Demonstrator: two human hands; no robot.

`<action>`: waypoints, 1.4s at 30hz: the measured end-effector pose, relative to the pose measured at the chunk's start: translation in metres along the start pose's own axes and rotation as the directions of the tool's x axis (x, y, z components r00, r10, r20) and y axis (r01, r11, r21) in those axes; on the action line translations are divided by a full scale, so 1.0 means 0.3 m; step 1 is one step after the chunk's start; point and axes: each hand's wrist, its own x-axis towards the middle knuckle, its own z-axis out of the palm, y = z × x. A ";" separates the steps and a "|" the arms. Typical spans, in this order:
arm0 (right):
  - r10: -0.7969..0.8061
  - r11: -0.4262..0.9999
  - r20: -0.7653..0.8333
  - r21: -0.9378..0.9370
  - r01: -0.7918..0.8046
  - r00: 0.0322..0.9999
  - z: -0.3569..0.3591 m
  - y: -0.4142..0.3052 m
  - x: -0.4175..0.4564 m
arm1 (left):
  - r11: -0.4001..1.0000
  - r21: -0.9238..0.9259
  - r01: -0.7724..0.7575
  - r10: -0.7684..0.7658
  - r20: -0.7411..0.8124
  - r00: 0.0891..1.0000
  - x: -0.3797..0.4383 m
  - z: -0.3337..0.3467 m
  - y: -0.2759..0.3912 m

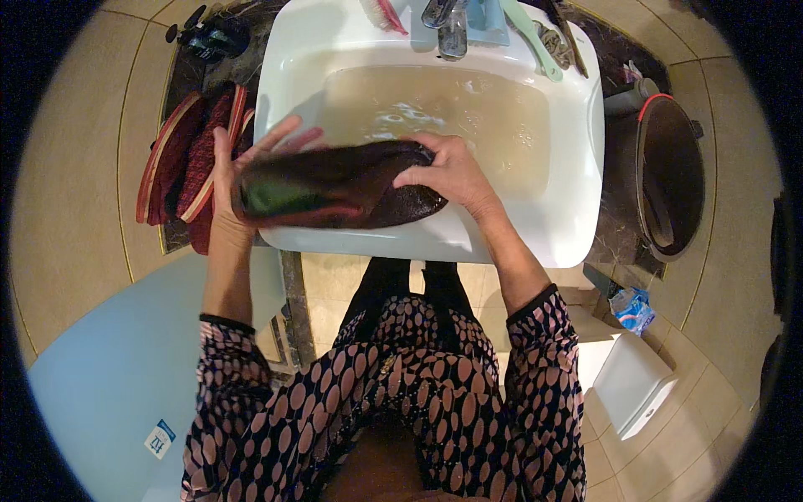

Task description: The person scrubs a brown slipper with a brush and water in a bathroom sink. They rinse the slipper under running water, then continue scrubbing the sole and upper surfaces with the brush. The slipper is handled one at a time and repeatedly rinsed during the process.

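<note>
My right hand (455,176) grips one end of a dark slipper or similar shoe (339,188), thumb on its face and fingers around the edge. Green and red patches show on it, and motion blurs its left part. At that left end, my left hand (229,169) has its fingers spread, with the slipper in front of its palm; firm contact is hard to judge. Below them is a white washbasin (426,241) holding cloudy brownish water (433,113). Dark red patterned slippers with striped trim (201,157) lie on the counter beside my left hand.
Behind the water stand a metal faucet (452,37), a red-and-white brush (386,16), a pale green handle (533,41) and a grey scrubber (554,45). A dark bucket (671,176) sits right, a pump bottle (213,41) back left. A toilet cistern (633,383) is lower right.
</note>
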 end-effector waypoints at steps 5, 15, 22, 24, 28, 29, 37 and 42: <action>-0.129 0.948 0.142 -0.273 0.165 0.981 -0.054 -0.053 0.022 | 0.851 0.373 0.371 -0.434 0.099 0.896 0.016 -0.004 -0.030; -0.320 0.841 0.189 -0.394 0.370 0.928 -0.086 -0.125 0.095 | 0.761 0.365 0.537 -0.498 -0.203 0.843 -0.040 -0.089 -0.079; -0.417 0.840 -0.527 -0.535 0.093 0.740 -0.329 -0.032 0.127 | 0.881 0.352 0.315 -0.193 -0.341 0.920 -0.138 -0.129 -0.146; -0.551 0.687 -0.539 -0.726 -0.019 0.637 -0.399 -0.013 0.147 | 0.924 0.304 0.234 -0.104 -0.389 0.916 -0.142 -0.083 -0.175; -0.593 0.381 -0.479 -0.875 -0.298 0.647 -0.520 0.033 0.266 | 0.956 0.265 0.125 -0.068 -0.217 0.974 -0.151 -0.093 -0.225; -0.531 0.319 -0.520 -0.854 -0.411 0.670 -0.545 0.038 0.275 | 0.980 0.194 0.045 -0.051 0.026 0.998 -0.136 -0.107 -0.247; -0.427 0.283 -0.538 -0.843 -0.458 0.727 -0.449 -0.001 0.372 | 0.969 0.241 -0.053 0.116 -0.257 0.959 -0.192 -0.153 -0.258; -0.426 0.429 -0.556 -0.819 -0.382 0.714 -0.468 -0.016 0.333 | 0.987 0.162 0.012 0.027 -0.236 0.971 -0.164 -0.038 -0.266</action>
